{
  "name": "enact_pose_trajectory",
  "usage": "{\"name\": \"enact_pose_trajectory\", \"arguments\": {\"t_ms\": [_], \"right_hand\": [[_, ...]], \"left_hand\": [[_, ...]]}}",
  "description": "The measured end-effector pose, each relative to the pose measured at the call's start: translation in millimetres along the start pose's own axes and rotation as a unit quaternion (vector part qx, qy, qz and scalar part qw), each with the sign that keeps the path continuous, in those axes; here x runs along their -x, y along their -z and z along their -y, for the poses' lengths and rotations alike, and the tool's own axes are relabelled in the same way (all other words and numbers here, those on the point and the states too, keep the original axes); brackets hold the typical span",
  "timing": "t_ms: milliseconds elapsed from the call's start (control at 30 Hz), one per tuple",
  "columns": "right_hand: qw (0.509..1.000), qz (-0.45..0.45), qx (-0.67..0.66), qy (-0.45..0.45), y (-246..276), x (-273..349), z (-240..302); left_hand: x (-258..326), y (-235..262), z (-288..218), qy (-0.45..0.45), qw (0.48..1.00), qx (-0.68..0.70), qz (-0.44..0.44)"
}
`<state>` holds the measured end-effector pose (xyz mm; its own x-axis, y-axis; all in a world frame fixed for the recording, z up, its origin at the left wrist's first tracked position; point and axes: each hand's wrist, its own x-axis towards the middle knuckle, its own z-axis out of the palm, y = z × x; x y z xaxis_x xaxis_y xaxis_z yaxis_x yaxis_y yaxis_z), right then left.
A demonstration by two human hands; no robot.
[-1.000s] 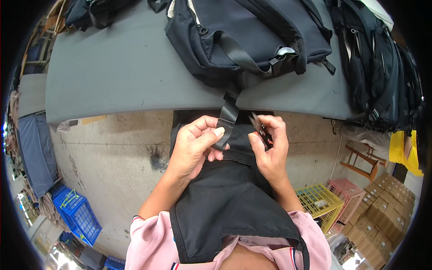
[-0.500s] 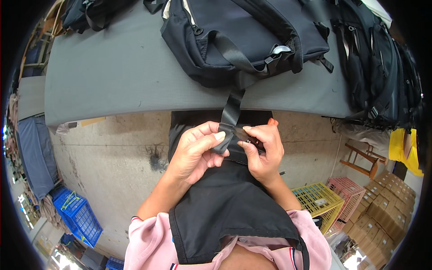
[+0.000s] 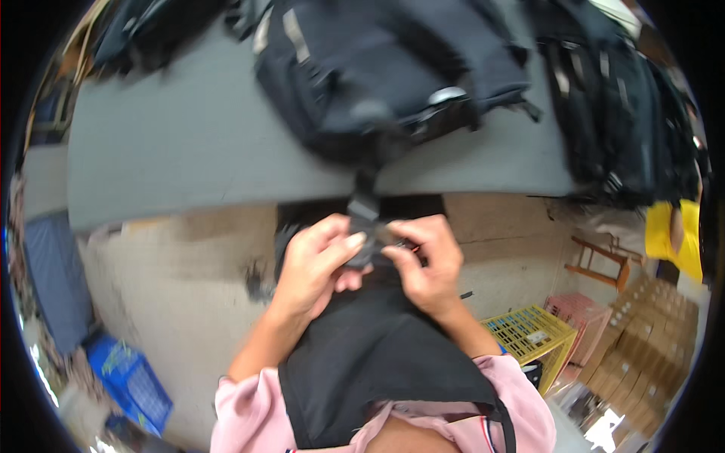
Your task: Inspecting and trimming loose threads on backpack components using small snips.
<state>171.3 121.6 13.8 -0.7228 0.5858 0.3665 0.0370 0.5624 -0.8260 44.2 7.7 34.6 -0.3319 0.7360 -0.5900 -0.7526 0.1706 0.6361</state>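
A dark navy backpack [image 3: 385,72] lies on the grey padded table in front of me. From its near side a black webbing strap [image 3: 364,202] runs down over the table edge towards my body. My left hand [image 3: 317,260] is closed, pinching the strap's end between thumb and fingers. Close beside it, my right hand [image 3: 429,264] is closed round a small dark tool [image 3: 410,245] with a bit of orange, its tip at the strap end. Motion blur and my fingers hide the tool's exact kind.
More dark backpacks [image 3: 604,113] crowd the table's right side, and another dark bag [image 3: 155,34] lies far left. The grey table [image 3: 174,143] ends just beyond my hands. On the floor stand a blue crate [image 3: 132,377], a yellow crate [image 3: 529,332], a pink crate [image 3: 578,321] and stacked cartons [image 3: 653,340].
The whole view has shifted and blurred. My hands and the strap end sit slightly further left in it. The orange end above my right hand is hidden now. Both grips stay closed.
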Motion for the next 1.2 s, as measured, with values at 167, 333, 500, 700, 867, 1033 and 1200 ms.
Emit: {"name": "enact_pose_trajectory", "arguments": {"t_ms": [167, 333, 500, 700, 867, 1033, 1200], "right_hand": [[0.999, -0.017, -0.028, -0.041, 3, -8, -3], [0.999, 0.006, -0.012, -0.030, 9, 1, 3], [0.999, -0.024, 0.003, -0.037, 9, 2, 6], [0.996, -0.012, -0.043, -0.082, 13, -5, 5], [0.983, 0.126, -0.130, -0.011, 10, -19, 0], [0.975, 0.088, -0.202, 0.018, -6, -19, -10], [0.950, 0.053, -0.284, -0.120, -9, -12, -6]], "left_hand": [[-1, -2, 2, -0.058, 0.995, -0.047, -0.069], [-7, 6, 13, -0.069, 0.998, -0.005, -0.011], [-4, -6, 1, 0.000, 1.000, 0.020, 0.008], [-5, -5, 2, -0.031, 0.999, -0.020, 0.004], [6, -17, 2, -0.141, 0.983, -0.112, -0.032], [9, -10, -1, -0.166, 0.980, -0.101, 0.028], [7, -11, -19, -0.375, 0.803, -0.461, 0.042]]}}
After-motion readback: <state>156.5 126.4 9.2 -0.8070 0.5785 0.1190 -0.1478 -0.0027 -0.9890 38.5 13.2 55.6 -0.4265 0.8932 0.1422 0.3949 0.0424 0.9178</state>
